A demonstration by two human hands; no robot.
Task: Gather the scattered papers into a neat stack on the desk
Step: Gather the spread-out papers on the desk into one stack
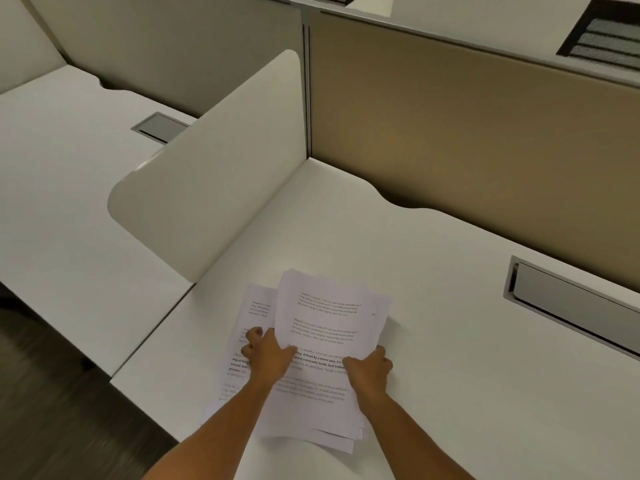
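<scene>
A loose pile of printed white papers (325,327) lies on the white desk (450,341), near its front left corner. The sheets are fanned and uneven. One sheet (256,306) sticks out to the left under the rest, and more edges (341,443) show at the bottom. My left hand (265,351) grips the left edge of the upper sheets with curled fingers. My right hand (370,367) grips their right edge, thumb on top. Both hands hold the same bundle, a little raised at the near side.
A white side divider (214,174) stands left of the papers. A tan partition (467,140) closes the back of the desk. A grey cable hatch (571,306) is set in the desk at the right. Another desk (62,168) lies to the left, floor (52,410) below.
</scene>
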